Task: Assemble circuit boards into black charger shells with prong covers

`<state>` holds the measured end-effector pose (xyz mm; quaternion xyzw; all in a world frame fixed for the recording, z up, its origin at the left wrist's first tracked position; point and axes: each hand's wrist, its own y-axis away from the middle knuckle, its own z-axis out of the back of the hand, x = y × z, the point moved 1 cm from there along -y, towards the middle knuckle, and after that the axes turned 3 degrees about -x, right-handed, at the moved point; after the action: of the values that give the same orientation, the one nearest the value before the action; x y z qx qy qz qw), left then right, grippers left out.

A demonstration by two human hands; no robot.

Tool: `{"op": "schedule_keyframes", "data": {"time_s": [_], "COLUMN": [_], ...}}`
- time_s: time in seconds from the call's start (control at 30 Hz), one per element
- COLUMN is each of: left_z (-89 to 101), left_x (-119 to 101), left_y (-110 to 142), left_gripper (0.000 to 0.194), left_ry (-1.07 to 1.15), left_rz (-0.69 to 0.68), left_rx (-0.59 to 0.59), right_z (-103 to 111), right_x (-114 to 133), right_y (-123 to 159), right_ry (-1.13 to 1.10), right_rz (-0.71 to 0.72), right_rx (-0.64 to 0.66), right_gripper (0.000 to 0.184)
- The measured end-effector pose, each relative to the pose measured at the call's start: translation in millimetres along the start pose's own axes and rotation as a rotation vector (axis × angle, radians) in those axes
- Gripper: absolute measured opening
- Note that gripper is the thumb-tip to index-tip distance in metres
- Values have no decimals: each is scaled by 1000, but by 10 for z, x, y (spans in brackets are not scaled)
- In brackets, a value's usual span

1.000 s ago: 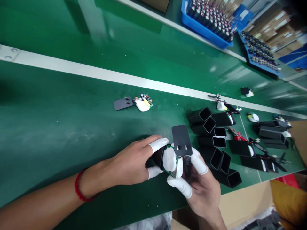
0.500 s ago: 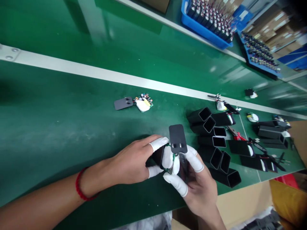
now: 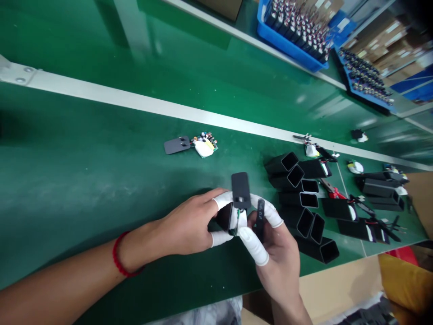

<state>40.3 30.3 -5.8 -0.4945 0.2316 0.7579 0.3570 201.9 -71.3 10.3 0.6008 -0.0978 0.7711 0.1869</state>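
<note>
My left hand [image 3: 192, 221], white finger cots on its thumb and forefinger, grips a black rectangular housing [image 3: 223, 217] with its open end turned right. A circuit board with white compound [image 3: 241, 220] sits partly inside that opening. My right hand [image 3: 274, 243], also in white finger cots, pinches the board's outer end. Above the board stands a black end plate [image 3: 240, 187], joined to it. A small black strip with pale lettering [image 3: 260, 215] shows by my right fingers. Behind both hands lies another circuit board [image 3: 205, 146] wired to a black plate [image 3: 177, 145].
Several empty black housings [image 3: 308, 200] lie right of my hands. Beyond them are red-handled pliers [image 3: 333, 189] and more housings with parts. A white strip [image 3: 152, 103] crosses the green bench. Blue trays [image 3: 291, 47] of parts stand at the back right.
My right hand has moved left, and the circuit board has gone deeper into the housing. The end plate has shifted left with it. My left hand stays almost still.
</note>
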Motion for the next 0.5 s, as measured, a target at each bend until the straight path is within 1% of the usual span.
{"op": "schedule_keyframes", "data": {"time_s": [0.1,0.17,0.27,0.33,0.37,0.5], "left_z": [9,15,22,24,23,9], "left_x": [0,-2,-9,-7,-4,18], "left_y": [-13,-27,-47,-53,-53,-50], "left_gripper": [32,26,17,18,20,30], "left_ry": [-24,-34,-36,-35,-34,-16], "left_rz": [22,30,18,20,26,46], "left_rx": [12,17,8,6,6,19], "right_z": [-77,-102,-95,-94,-102,-187], "right_x": [-73,-107,-104,-78,-66,-62], "right_y": [-28,-28,2,21,25,11], "right_ry": [-2,-61,-124,-116,-112,-183], "right_rz": [-103,-161,-187,-204,-222,-308], "right_rx": [-3,21,-50,-89,-88,-42], "right_gripper": [46,44,39,39,41,42]}}
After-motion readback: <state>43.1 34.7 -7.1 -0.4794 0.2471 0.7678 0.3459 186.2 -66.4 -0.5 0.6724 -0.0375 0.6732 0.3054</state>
